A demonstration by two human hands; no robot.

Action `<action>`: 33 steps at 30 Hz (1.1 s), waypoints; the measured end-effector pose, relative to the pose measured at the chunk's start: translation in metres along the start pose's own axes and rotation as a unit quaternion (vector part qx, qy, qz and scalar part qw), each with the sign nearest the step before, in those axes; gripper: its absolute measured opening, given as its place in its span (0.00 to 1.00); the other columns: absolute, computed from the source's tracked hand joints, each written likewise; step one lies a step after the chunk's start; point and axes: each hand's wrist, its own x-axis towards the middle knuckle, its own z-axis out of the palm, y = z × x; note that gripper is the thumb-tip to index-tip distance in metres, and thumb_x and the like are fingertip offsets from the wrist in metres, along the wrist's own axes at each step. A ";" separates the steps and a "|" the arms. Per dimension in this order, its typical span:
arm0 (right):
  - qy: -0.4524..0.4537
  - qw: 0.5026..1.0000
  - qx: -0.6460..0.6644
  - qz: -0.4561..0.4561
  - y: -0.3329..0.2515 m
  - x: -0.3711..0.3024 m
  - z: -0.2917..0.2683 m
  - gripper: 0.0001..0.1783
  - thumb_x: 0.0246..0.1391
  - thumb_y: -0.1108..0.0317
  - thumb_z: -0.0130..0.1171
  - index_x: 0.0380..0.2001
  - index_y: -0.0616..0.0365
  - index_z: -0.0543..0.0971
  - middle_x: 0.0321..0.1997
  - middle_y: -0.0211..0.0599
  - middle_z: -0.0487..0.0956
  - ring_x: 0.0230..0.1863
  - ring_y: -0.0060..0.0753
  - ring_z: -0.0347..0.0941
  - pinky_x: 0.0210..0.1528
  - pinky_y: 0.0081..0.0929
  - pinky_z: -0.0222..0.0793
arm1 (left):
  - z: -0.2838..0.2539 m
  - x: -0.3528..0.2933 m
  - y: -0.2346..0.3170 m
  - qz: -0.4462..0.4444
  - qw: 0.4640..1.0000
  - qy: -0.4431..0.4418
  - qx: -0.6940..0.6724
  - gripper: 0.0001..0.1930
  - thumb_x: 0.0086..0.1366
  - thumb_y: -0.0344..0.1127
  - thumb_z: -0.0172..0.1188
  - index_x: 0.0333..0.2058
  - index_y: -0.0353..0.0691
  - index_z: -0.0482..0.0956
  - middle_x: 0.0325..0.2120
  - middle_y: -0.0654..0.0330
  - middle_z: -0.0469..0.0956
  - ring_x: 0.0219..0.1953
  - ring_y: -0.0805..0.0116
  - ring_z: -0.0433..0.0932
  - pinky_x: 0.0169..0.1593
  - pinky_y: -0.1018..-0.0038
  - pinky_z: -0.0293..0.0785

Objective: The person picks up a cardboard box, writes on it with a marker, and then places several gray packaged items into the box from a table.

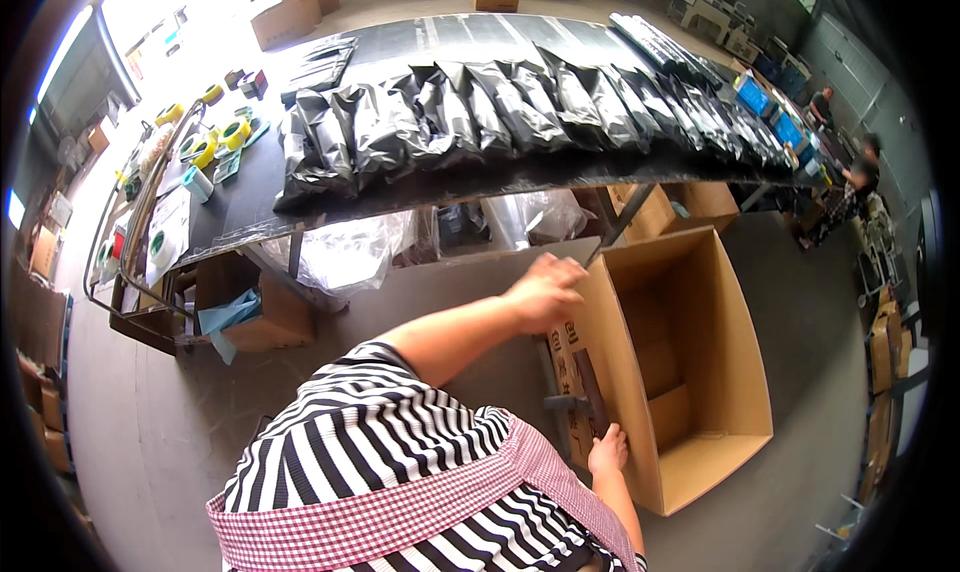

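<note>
A tall open cardboard box (735, 362) stands at my right, with its opening facing up and dark printing on its near left side. By the upper left corner of the box is my left hand (545, 294), its fingers bent and apart, with nothing seen in it. A dark brown bar (590, 387) lies along the box's left side, and a grey piece (566, 404) sticks out from it toward me. My right hand (608, 450) is closed at the lower end of this bar, against the box. The right palm is hidden.
Ahead, a long dark table (250, 207) carries a row of black plastic bags (440, 122). Yellow tape rolls (235, 132) lie at its left end. Beneath it are clear plastic sheeting (350, 252) and a carton (285, 317). Other people (860, 172) are at the far right.
</note>
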 end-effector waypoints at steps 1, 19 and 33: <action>-0.020 1.000 -0.007 0.021 -0.008 -0.003 -0.002 0.30 0.58 0.63 0.63 0.58 0.56 0.62 0.57 0.56 0.71 0.58 0.60 0.70 0.59 0.52 0.66 | -0.033 -0.022 -0.033 -0.069 0.996 0.043 0.029 0.17 0.55 0.44 0.71 0.45 0.52 0.85 0.66 0.52 0.65 0.71 0.48 0.57 0.70 0.46 0.52; -0.042 0.874 0.252 -0.413 -0.746 0.259 -0.207 0.50 0.53 0.41 0.66 0.69 0.61 0.61 0.67 0.58 0.67 0.68 0.51 0.64 0.68 0.37 0.61 | -0.328 -0.288 -0.434 -0.674 0.692 0.241 -0.098 0.74 0.43 0.74 0.71 0.73 0.33 0.35 0.62 0.31 0.65 0.65 0.36 0.66 0.66 0.56 0.64; 0.004 0.850 0.314 -0.422 -0.757 0.188 -0.117 0.71 0.33 0.48 0.79 0.72 0.70 0.48 0.68 0.66 0.62 0.68 0.64 0.59 0.72 0.45 0.53 | -0.286 -0.252 -0.382 -0.391 0.797 0.343 -0.307 0.51 0.45 0.39 0.80 0.65 0.33 0.59 0.57 0.52 0.70 0.60 0.55 0.68 0.66 0.64 0.61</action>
